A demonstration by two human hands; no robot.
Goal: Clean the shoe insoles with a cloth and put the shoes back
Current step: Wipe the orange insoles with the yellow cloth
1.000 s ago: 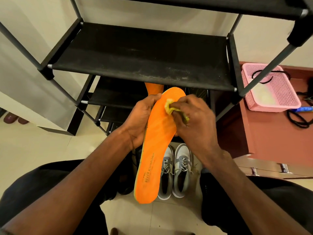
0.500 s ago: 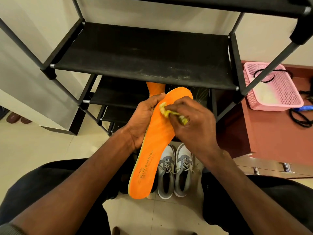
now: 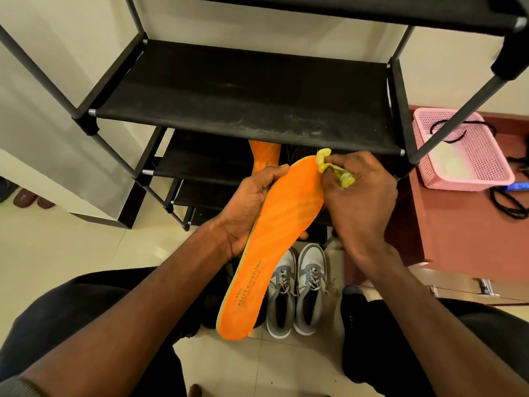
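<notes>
A black rack (image 3: 243, 104) with cloth shelves and grey poles stands against a cream wall (image 3: 71, 53). The floor (image 3: 71, 253) has pale glossy tiles. To the right is a reddish-brown desk (image 3: 458, 224), with a pink basket (image 3: 469, 156) and black cords (image 3: 509, 202) on it. At the far left, dark slippers (image 3: 25, 197) lie on the floor.

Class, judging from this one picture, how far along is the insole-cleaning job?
Done: nothing provably. In hand: left hand holds the orange insole; right hand wipes its toe edge with the yellow cloth. Left: second insole on the rack; grey shoes on the floor await return.
</notes>
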